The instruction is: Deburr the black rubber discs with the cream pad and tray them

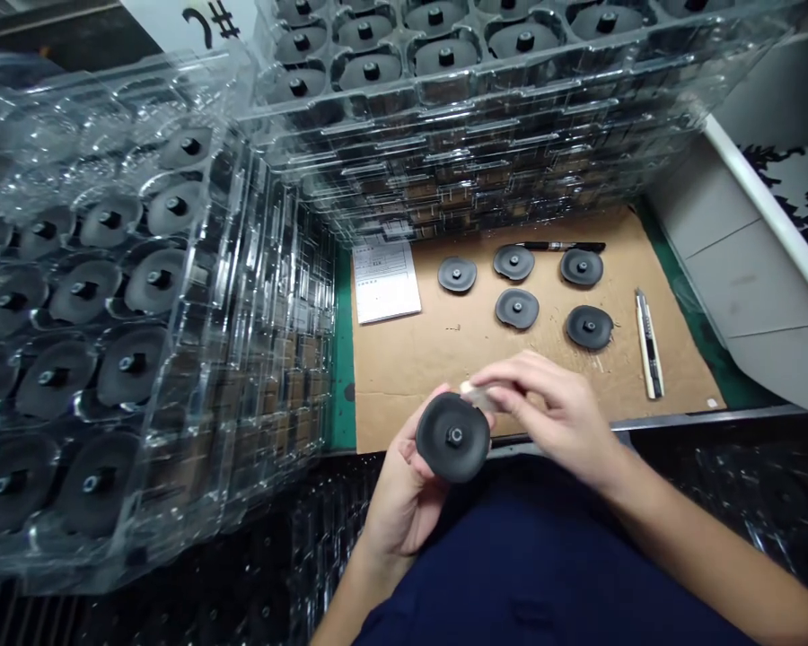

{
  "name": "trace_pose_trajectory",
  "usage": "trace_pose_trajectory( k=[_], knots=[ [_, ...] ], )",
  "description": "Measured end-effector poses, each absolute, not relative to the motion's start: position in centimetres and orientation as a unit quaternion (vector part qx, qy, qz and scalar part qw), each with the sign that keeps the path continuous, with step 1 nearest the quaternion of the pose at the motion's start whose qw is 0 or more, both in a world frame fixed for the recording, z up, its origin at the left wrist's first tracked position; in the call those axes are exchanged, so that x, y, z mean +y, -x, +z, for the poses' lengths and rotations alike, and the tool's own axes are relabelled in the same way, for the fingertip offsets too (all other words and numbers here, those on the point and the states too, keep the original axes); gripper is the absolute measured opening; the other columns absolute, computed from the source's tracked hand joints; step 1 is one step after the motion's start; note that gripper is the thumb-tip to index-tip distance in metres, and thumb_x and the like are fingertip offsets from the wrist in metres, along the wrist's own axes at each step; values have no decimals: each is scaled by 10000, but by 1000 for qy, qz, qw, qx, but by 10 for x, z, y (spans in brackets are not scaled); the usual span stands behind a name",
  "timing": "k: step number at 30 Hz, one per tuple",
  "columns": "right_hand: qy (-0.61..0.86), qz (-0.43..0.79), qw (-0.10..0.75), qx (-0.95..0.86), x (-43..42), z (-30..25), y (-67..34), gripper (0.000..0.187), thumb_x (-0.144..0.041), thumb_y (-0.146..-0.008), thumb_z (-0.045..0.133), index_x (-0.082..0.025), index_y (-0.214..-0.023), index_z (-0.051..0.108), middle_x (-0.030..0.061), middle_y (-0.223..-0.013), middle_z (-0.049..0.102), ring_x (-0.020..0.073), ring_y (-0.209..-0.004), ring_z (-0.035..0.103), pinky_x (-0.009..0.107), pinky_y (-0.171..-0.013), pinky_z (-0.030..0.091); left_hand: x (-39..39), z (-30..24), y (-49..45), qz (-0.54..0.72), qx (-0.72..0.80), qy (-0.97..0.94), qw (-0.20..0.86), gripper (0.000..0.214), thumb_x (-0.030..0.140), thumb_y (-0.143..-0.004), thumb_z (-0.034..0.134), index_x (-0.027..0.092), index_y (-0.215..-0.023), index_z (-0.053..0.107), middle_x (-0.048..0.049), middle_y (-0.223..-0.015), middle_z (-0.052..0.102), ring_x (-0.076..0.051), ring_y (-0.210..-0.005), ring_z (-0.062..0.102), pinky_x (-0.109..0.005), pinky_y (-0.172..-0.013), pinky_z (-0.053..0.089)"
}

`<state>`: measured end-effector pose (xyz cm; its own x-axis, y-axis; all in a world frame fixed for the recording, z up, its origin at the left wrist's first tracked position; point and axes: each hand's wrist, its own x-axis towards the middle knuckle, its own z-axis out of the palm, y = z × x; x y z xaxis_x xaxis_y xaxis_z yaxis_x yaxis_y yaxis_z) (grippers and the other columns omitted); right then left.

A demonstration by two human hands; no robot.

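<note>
The surface is a sheet of brown cardboard [404, 377] laid over a green mat [341, 359], with a metal strip [707, 414] along its near edge. A white panel [768, 260] rises at 3 o'clock, and a black-and-white patterned sheet [791, 197] shows beyond it.

Five black rubber discs [517, 309], each with a central stud, lie apart on the cardboard at 12 o'clock. A black marker [562, 246] lies just past them, a white-bodied utility knife [649, 345] lies at 2 o'clock, and a printed paper sheet [385, 280] lies at 11 o'clock.

A tall stack of clear plastic trays [485, 152] stands at 12 o'clock, and a second stack [60, 269] leans at 9 o'clock. Their pockets hold matching discs, studs facing out.

At 6 o'clock, above the person's navy clothing [512, 574], the left hand [404, 493] cups another disc [453, 438] face-up. The right hand [545, 417], fingers pressed together, pinches a small pale piece [475, 393] at the disc's upper rim; what the piece is cannot be told.
</note>
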<state>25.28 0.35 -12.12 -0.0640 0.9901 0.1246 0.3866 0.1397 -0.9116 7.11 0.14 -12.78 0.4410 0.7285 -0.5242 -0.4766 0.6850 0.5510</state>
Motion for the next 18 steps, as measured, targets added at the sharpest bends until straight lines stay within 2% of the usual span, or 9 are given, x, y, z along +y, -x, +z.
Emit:
trace_pose_trajectory(
  k=[3,7,9,11,14,18],
  knots=[
    [649,403,333,-552,-18,-153,-265,200,-274,-917,471,-199,-1023,622,39,-989,669,139,-835,615,252,-676,479,2,-127,-65,353,337,-119,865,551,433,-671,722,272,-1181,588,-71,-1290,571,-275,-1064,608,-348,-884,507],
    [661,403,271,-572,-47,-190,-263,224,-259,-901,464,-177,-1040,621,63,-980,670,175,-873,619,310,-760,490,2,-127,-64,330,311,-80,888,539,440,-681,705,284,-1183,588,-61,-1295,572,-277,-1106,587,-326,-871,517],
    [662,394,274,-575,-53,-199,-261,228,-250,-886,478,-165,-1052,609,64,-942,669,176,-843,620,314,-753,494,3,-126,-65,327,304,-72,892,560,464,-670,703,283,-1187,585,-61,-1297,571,-279,-1115,581,-319,-869,519],
    [673,380,283,-568,-51,-198,-264,229,-256,-880,485,-151,-1049,599,60,-877,665,158,-729,612,287,-664,496,3,-124,-66,326,299,-73,894,591,485,-653,705,280,-1192,578,-66,-1296,570,-287,-1122,576,-319,-866,521],
    [687,360,307,-551,-38,-176,-271,224,-274,-889,482,-161,-1048,593,54,-879,657,135,-660,579,252,-582,469,2,-121,-68,318,301,-81,895,597,487,-652,708,274,-1193,574,-74,-1292,569,-302,-1145,557,-319,-860,523],
    [628,269,397,-612,-18,-120,-266,227,-211,-876,534,-221,-1094,594,27,-996,659,136,-817,575,278,-751,451,-2,-120,-75,315,331,-96,884,639,516,-605,735,253,-1169,590,-81,-1228,607,-321,-1122,568,-364,-862,525]
  ],
)
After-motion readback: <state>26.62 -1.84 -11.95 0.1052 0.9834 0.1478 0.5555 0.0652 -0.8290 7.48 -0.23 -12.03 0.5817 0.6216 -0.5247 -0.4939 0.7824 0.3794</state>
